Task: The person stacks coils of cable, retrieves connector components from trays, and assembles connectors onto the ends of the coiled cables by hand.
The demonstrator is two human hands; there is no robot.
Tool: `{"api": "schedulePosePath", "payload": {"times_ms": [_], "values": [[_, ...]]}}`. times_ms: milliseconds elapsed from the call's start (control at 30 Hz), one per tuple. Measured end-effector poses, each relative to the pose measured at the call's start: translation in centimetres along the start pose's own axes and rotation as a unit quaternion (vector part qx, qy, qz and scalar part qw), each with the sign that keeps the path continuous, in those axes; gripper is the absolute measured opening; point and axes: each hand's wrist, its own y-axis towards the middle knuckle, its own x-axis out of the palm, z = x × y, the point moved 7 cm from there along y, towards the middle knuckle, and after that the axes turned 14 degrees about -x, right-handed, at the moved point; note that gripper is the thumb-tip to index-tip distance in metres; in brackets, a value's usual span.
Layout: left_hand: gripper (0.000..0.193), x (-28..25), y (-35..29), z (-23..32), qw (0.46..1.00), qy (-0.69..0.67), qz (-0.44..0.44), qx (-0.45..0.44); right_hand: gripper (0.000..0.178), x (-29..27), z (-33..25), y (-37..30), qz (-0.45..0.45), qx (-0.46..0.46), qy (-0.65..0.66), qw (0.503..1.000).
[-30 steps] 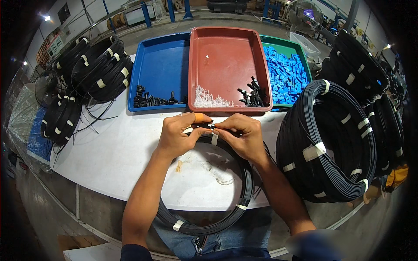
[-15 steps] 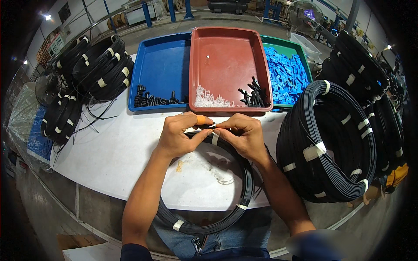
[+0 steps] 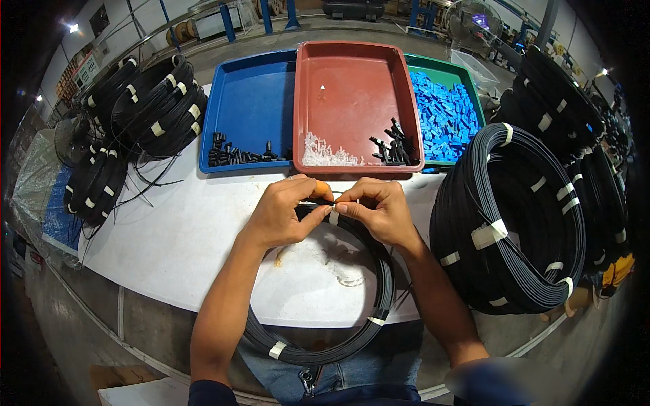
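Observation:
My left hand (image 3: pixel 288 213) is closed in a pinch on a thin black cable (image 3: pixel 313 200), with orange wrapping on its index finger. Fingertip to fingertip with it, my right hand (image 3: pixel 379 211) also pinches at the cable's end. Whatever small part lies between the right fingers is hidden. Beneath both hands a black cable coil (image 3: pixel 386 277), bound with pale tape, lies partly on the white table (image 3: pixel 176 237) and hangs over its near edge toward my lap.
Beyond my hands stand a blue tray (image 3: pixel 250 101) with black connectors, a red tray (image 3: pixel 352 95) with small clear pieces and black parts, and a green tray (image 3: pixel 433 64) of blue clips. Large cable coils (image 3: pixel 504 271) stand right; more coils (image 3: pixel 156 111) are stacked left.
My right fingers have turned and drawn together at the cable's end. The left hand has shifted slightly; the coil stays in place.

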Motion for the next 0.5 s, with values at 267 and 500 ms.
{"api": "schedulePosePath", "payload": {"times_ms": [267, 500], "values": [[0.015, -0.14, -0.20, 0.27, 1.000, 0.002, 0.015, 0.004, 0.011, 0.15, 0.09, -0.05, -0.005, 0.012, -0.007, 1.000], [0.018, 0.00, -0.21, 0.30, 1.000, -0.003, 0.019, 0.024, 0.010, 0.00, 0.41, 0.00, 0.005, 0.064, 0.041, 0.997]]}}
